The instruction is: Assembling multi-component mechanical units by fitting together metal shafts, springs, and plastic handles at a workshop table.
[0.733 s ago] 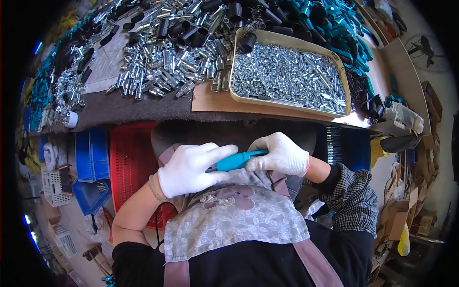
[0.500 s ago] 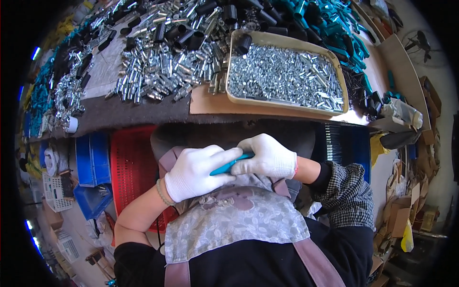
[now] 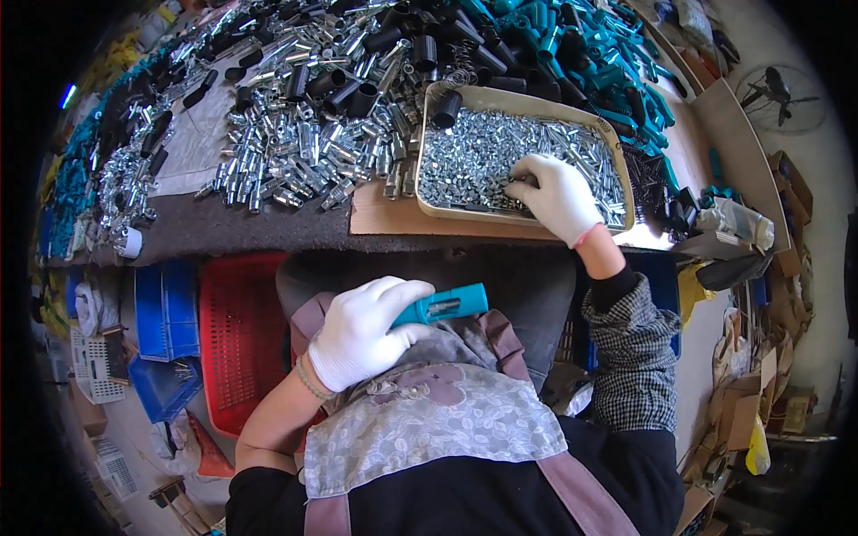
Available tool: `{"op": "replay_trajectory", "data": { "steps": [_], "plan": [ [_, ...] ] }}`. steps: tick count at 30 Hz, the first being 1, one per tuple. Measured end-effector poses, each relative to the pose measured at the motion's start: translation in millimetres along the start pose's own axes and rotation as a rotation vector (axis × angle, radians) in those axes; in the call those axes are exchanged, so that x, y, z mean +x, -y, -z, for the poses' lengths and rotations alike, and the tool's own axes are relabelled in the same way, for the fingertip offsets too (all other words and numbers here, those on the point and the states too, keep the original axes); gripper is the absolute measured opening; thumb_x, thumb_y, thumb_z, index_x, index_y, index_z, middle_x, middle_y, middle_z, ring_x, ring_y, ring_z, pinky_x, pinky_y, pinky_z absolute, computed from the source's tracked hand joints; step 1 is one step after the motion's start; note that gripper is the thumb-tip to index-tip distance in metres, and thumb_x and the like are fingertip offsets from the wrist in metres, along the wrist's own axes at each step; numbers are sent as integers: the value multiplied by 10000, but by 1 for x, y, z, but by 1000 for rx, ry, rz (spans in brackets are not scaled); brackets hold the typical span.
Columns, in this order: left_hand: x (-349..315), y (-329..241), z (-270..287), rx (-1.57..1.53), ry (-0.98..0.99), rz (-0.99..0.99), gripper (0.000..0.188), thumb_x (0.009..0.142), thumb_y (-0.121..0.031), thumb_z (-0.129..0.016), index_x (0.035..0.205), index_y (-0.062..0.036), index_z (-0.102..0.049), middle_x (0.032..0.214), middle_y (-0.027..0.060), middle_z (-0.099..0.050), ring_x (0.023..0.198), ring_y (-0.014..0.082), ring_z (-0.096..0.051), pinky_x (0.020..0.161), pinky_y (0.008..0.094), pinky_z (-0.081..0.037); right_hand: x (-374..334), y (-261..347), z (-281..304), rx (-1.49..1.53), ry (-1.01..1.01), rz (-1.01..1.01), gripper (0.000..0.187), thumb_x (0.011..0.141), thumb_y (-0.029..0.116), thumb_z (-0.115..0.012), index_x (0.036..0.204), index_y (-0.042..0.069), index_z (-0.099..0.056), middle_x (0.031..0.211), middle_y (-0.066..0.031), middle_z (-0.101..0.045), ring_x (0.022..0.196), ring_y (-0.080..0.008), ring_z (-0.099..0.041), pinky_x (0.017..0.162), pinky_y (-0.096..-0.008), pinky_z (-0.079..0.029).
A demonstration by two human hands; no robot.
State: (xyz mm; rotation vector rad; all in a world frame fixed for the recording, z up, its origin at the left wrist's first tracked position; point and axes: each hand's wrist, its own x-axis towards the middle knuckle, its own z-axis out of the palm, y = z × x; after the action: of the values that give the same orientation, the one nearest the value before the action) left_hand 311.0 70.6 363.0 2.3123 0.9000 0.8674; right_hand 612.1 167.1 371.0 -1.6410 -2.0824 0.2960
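Observation:
In my left hand (image 3: pixel 365 329), closed above my lap, is a teal plastic tool handle (image 3: pixel 445 305). It lies nearly level, its round end to the right, with a metal piece showing in a slot along its side. My right hand (image 3: pixel 559 196) reaches into a cream tray (image 3: pixel 483 213) of small silver metal parts (image 3: pixel 469 161). Its fingers are curled with the thumb close to them, down at the parts; whatever is between the fingertips is too small or hidden to name. Both hands wear white knit gloves.
Beyond the tray's left side lie heaped silver metal fittings (image 3: pixel 308 147) and black sleeves (image 3: pixel 361 100). Teal handles (image 3: pixel 617 76) pile up at the far right. Below the table edge stand a red basket (image 3: pixel 237 344) and blue bins (image 3: pixel 167 313).
My right hand has left the teal handle and moved forward and right into the tray. My left hand keeps the handle, whose slot and round end now show.

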Motion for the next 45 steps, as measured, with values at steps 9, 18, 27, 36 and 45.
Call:
{"op": "replay_trajectory", "data": {
  "steps": [9,18,27,36,45],
  "plan": [
    [-1,2,-4,10,3,16,447,720,-210,-808,1115,-76,-647,938,108,-659,844,313,-662,737,383,-540,-2,-10,-5,167,-167,-123,168,845,183,-721,899,24,-722,804,-154,-714,738,-267,-696,684,-349,-525],
    [4,1,0,140,-3,-67,611,696,-141,-821,1255,-16,-608,991,162,-681,839,333,-667,724,396,-539,-41,62,11,778,137,-193,102,838,66,-701,890,-18,-724,793,-62,-705,698,-116,-659,655,-265,-528],
    [5,-2,-2,291,70,-86,854,654,-172,-813,1426,-15,-484,805,90,-604,719,259,-623,639,382,-510,-67,90,-35,415,278,93,180,836,197,-723,849,21,-685,803,-148,-654,752,-338,-665,678,-390,-518],
    [5,7,-3,275,75,-64,823,689,-220,-790,1427,-30,-478,816,73,-621,734,245,-630,647,365,-516,-90,82,-50,211,-51,498,329,755,248,-783,1022,91,-674,941,-76,-650,787,-276,-660,671,-373,-524],
    [-3,3,-9,-6,141,192,786,753,-203,-783,1442,-59,-435,1063,209,-688,916,371,-695,772,429,-567,-91,75,-51,67,65,615,426,725,187,-741,1120,80,-623,999,-79,-639,872,-261,-627,754,-384,-495]
  ]
}}
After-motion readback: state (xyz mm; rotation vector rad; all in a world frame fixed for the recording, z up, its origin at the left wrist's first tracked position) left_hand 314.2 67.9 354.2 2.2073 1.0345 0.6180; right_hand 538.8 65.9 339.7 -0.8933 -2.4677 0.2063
